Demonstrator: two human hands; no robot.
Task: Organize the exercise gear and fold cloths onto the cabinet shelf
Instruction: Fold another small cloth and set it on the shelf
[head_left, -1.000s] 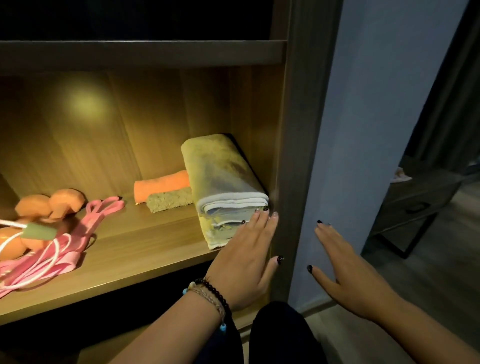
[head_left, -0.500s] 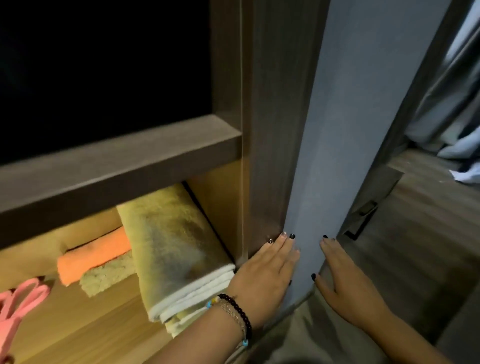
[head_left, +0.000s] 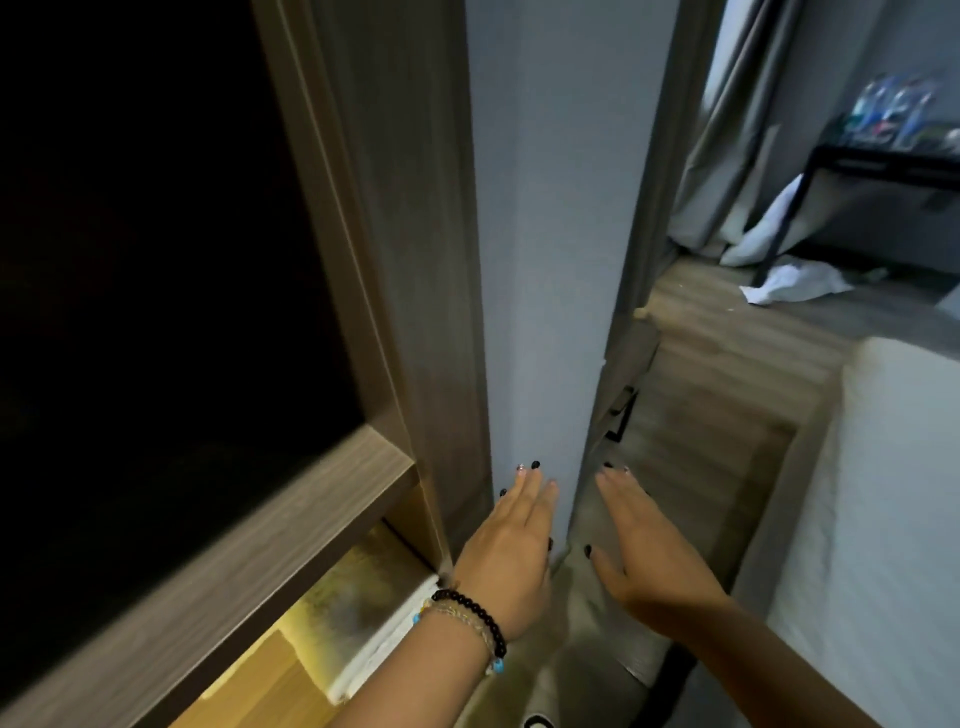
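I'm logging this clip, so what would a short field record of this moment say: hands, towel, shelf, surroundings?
left hand: open, fingers straight, holds nothing, in front of the cabinet post
right hand: open, fingers straight, holds nothing
towel: folded, lies on the lit shelf, partly hidden by the left wrist
bracelets: on the left wrist
wall: grey, right of the post
floor: wood, a white cloth lying on it far off

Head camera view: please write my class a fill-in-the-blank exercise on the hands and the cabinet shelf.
1. The beaded bracelets sit on the ____ wrist.
2. Both the left hand and the right hand hold ____.
3. The folded towel lies on the lit cabinet ____.
4. The fingernails are painted ____.

Missing words: left; nothing; shelf; black
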